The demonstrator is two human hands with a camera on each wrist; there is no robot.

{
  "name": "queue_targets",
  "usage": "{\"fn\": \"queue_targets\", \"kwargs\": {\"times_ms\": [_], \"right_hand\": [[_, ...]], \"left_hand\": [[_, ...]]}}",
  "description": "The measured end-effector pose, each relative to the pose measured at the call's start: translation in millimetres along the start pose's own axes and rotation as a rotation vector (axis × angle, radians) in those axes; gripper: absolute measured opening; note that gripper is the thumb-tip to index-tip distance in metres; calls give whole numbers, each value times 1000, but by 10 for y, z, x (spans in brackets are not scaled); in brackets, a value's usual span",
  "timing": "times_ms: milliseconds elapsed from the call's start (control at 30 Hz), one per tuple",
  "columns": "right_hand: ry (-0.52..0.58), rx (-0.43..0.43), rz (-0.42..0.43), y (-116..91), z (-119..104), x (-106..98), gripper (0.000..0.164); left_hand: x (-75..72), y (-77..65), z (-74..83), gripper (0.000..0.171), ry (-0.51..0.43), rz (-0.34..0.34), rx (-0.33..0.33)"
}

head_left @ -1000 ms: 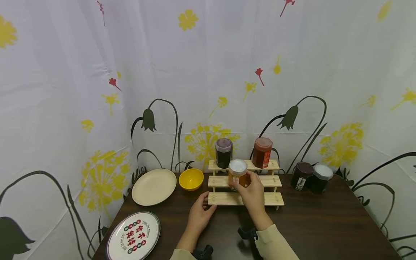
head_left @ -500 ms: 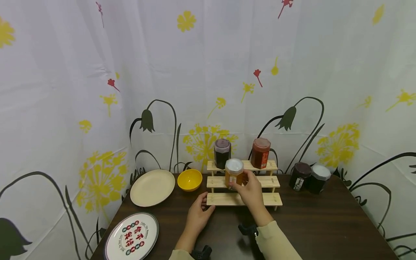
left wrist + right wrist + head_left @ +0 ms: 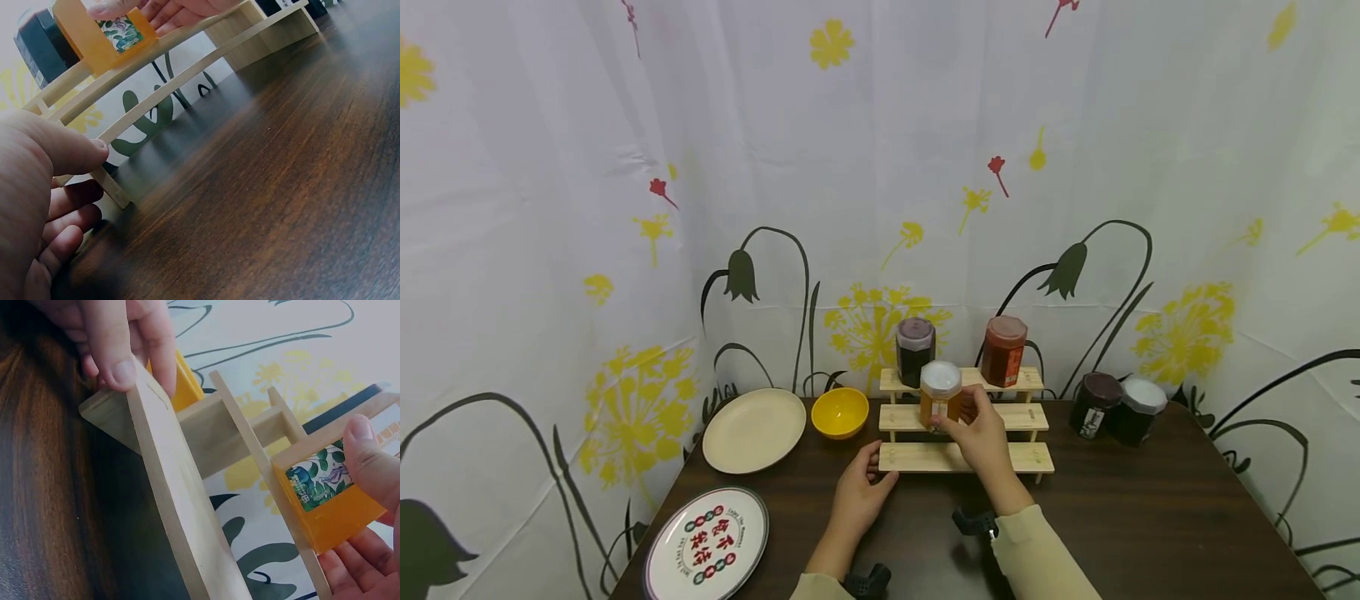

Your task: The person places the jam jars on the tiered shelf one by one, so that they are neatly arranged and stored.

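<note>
Amber and white-lidded, the honey-toned jar (image 3: 932, 407) is pinched between thumb and fingers of the right hand (image 3: 987, 435) at the wooden stand's (image 3: 925, 457) middle tier; whether it rests there cannot be told. At half past seven from it, the left hand (image 3: 861, 493) grips the stand's lowest tier by its left end. Dark jar (image 3: 915, 363) and red jar (image 3: 1002, 358) stand on the top tier, at eleven and two o'clock.

PASSAGE: top step (image 3: 975, 380), between purple-lidded jar (image 3: 916, 354) and red jar (image 3: 1003, 354) | OBSTACLE: amber jar (image 3: 938, 398), at middle step (image 3: 1021, 417)
</note>
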State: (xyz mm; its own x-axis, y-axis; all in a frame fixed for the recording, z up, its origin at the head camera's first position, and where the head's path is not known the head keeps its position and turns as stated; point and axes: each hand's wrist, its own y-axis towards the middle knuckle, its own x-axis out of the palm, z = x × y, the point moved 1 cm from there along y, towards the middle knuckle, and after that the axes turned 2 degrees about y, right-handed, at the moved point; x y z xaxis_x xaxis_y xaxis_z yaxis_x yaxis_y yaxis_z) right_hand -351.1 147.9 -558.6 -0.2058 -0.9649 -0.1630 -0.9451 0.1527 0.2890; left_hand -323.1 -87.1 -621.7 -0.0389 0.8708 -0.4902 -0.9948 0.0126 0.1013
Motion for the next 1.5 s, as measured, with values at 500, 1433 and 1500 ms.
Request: {"fn": "queue_targets", "kwargs": {"times_ms": [500,1433,1500], "right_hand": [[-20,14,16,-41,12,55,58],[-113,-63,-13,-79,67,74,64],[-130,-72,-20,-132,84,73,66]], "left_hand": [[-5,4,4,61,19,3,3],[-24,-12,23,61,17,8,16],[-22,-28,6,61,14,2,8]]}}
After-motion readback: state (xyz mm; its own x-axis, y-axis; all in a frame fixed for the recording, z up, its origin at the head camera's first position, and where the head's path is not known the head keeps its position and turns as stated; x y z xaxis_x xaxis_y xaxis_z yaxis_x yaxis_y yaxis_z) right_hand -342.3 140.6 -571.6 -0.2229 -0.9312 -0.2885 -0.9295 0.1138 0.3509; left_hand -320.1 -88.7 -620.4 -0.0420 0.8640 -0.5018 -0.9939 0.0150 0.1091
